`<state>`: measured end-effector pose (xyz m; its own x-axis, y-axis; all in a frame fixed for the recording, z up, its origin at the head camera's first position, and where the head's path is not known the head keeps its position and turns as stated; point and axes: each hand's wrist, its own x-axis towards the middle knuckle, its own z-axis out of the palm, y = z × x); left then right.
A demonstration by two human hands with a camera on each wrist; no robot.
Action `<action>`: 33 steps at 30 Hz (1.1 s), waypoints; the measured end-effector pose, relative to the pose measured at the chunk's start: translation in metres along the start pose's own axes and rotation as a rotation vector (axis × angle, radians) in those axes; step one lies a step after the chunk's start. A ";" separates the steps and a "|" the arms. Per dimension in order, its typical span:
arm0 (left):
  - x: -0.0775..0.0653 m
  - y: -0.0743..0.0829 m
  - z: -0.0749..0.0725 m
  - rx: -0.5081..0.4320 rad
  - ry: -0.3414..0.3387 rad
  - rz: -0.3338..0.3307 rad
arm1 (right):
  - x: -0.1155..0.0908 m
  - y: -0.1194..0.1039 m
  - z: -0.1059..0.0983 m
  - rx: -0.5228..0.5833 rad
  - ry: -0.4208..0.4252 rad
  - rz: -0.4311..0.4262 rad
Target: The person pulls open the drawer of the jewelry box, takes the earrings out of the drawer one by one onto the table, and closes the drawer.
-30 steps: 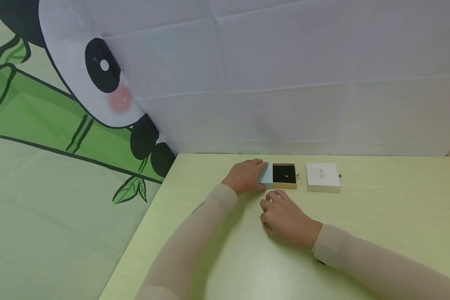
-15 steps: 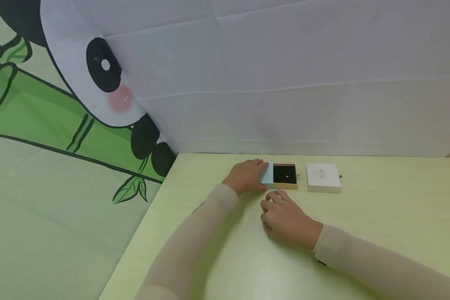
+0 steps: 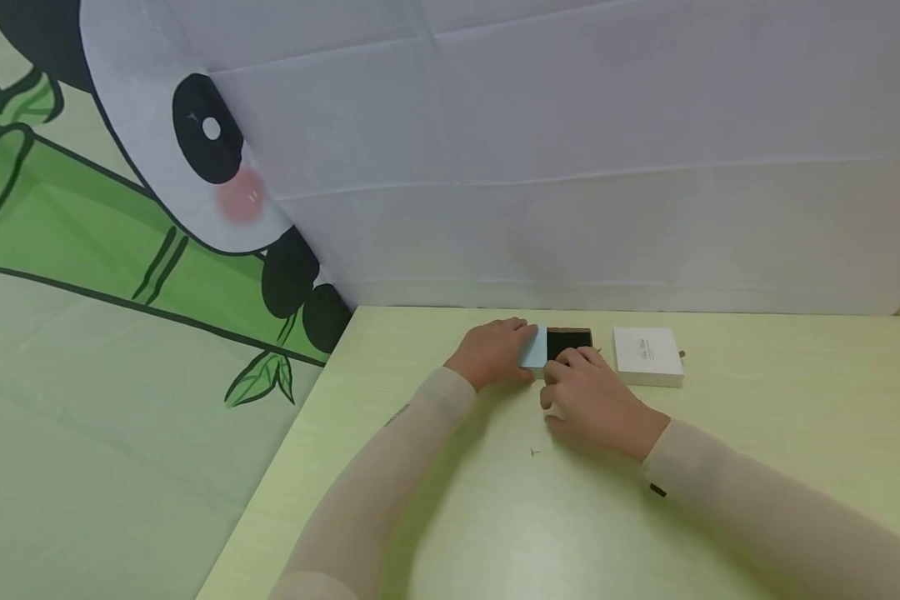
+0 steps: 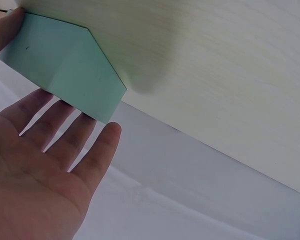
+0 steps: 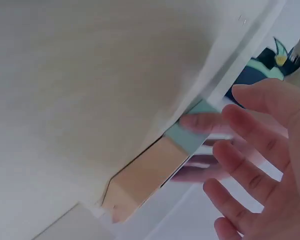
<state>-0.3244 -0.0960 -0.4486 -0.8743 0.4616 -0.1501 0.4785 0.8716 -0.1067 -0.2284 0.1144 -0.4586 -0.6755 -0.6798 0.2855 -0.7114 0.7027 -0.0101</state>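
My left hand [image 3: 495,354] holds the light-blue sleeve of a small drawer box [image 3: 534,347], thumb on one side and fingers along the other. Out of its right end sticks the tan drawer [image 5: 145,170] with a black lining [image 3: 566,340]. Close to the drawer's front side is my right hand [image 3: 603,408], covering part of it in the head view. In the right wrist view its fingers [image 5: 250,175] are loosely bent, with nothing between them. A tiny thin metallic-looking piece [image 3: 535,452] lies on the table, left of the right hand and nearer the person.
A white box [image 3: 647,357] with small print on its lid and a little tab stands right of the blue one. The pale table [image 3: 457,517] ends at a white cloth [image 3: 570,167] behind. A printed panda backdrop [image 3: 142,192] hangs at the left.
My right hand has moved up and to the right, to the drawer. It now hides the small star seen on the black lining. The tiny piece has come into view; the left hand stays put.
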 end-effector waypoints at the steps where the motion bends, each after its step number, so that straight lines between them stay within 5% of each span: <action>1: -0.001 0.000 0.000 -0.001 0.000 -0.001 | 0.001 0.004 -0.001 0.008 -0.001 0.017; 9: -0.004 -0.001 -0.003 -0.010 0.016 -0.002 | 0.010 0.038 -0.010 0.033 0.034 0.108; 18: 0.008 0.007 -0.002 0.007 -0.004 0.012 | 0.006 0.069 -0.015 0.054 0.038 0.164; 33: 0.007 0.002 -0.003 0.015 -0.010 -0.023 | 0.036 0.094 -0.006 0.162 -0.161 0.308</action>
<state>-0.3298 -0.0911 -0.4471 -0.8842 0.4399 -0.1573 0.4596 0.8793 -0.1246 -0.3179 0.1574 -0.4433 -0.8753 -0.4749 0.0912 -0.4826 0.8459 -0.2270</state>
